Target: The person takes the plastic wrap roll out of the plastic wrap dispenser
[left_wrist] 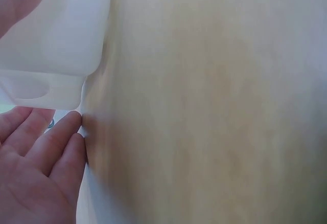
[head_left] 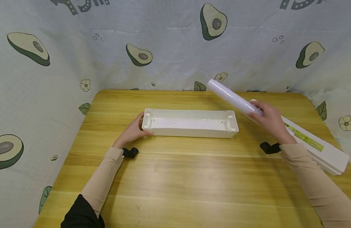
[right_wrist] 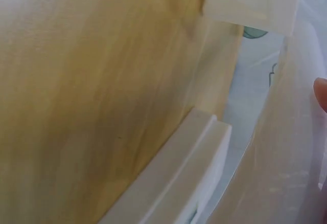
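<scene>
A long white plastic box [head_left: 189, 132], its top uncovered and its inside bare, lies on the table. My left hand [head_left: 134, 127] holds its left end, thumb along the front wall and fingers round the far side; the left wrist view shows the fingers [left_wrist: 56, 142] at the box's end [left_wrist: 51, 35]. My right hand [head_left: 267, 119] grips the lower right end of a roll of clear plastic film [head_left: 232, 97], tilted with its far end raised to the left. In the right wrist view the film roll [right_wrist: 286, 147] fills the right side.
A long white lid [head_left: 332, 154] with a yellow-green label lies slantwise on the right of the wooden table [head_left: 175, 186], under my right forearm. Behind the table hangs a pale cloth [head_left: 169, 41] printed with avocados.
</scene>
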Demonstrator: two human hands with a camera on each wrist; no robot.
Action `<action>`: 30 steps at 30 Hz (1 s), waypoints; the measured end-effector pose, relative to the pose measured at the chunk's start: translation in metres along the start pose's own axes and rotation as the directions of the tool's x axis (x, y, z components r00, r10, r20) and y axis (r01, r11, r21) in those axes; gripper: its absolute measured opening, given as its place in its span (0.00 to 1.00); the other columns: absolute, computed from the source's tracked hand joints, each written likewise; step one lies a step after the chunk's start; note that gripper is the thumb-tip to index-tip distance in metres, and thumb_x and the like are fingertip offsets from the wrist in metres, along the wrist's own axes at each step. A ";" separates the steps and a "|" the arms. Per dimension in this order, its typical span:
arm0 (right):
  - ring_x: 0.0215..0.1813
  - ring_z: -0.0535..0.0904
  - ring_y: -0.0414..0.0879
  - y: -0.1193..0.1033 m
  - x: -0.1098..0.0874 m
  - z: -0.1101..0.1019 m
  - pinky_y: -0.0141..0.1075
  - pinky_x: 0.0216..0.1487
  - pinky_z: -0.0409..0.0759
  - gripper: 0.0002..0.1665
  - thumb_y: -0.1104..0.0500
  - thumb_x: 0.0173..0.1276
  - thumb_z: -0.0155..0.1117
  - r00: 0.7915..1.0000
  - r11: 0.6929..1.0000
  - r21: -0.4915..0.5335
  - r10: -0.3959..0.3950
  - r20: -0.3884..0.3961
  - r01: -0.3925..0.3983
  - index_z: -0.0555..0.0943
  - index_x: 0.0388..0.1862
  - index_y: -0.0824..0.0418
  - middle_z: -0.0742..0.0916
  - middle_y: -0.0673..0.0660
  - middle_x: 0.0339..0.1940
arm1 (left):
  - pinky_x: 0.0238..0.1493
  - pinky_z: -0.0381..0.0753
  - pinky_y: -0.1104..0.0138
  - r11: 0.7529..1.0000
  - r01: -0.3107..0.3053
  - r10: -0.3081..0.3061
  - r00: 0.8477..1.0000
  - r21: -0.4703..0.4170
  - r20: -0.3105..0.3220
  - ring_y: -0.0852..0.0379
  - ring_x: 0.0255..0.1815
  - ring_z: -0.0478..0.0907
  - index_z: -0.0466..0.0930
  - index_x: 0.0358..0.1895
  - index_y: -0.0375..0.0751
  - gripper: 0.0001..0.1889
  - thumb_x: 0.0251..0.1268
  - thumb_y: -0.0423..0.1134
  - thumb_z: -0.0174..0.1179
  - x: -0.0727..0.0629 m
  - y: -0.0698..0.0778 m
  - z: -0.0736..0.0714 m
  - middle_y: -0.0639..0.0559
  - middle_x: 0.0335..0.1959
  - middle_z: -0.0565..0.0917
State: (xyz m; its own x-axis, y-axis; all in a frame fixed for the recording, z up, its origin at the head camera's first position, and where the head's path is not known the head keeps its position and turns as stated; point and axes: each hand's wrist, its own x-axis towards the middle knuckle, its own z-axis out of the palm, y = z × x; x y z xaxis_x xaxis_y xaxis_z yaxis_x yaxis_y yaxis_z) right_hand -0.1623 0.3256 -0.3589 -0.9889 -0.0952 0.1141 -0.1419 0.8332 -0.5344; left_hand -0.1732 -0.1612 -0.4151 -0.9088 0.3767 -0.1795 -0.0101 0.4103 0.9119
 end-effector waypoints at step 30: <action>0.58 0.68 0.68 0.026 -0.010 0.024 0.61 0.56 0.63 0.32 0.53 0.72 0.58 0.995 1.000 -0.010 0.026 0.092 -0.025 0.67 0.65 0.74 0.73 0.76 0.59 | 0.65 0.60 0.51 1.000 0.003 -0.003 1.000 -0.006 0.002 0.42 0.68 0.61 0.38 0.77 0.39 0.54 0.54 0.31 0.70 -0.005 0.011 0.000 0.36 0.73 0.56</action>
State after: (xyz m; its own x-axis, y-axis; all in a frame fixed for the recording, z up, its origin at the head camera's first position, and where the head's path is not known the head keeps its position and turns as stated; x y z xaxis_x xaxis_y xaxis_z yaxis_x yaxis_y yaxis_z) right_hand -0.1575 0.3351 -0.3938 -0.9921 -0.1232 0.0228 -0.1165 0.8406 -0.5290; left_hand -0.1686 -0.1586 -0.4046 -0.9080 0.3770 -0.1828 -0.0152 0.4062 0.9137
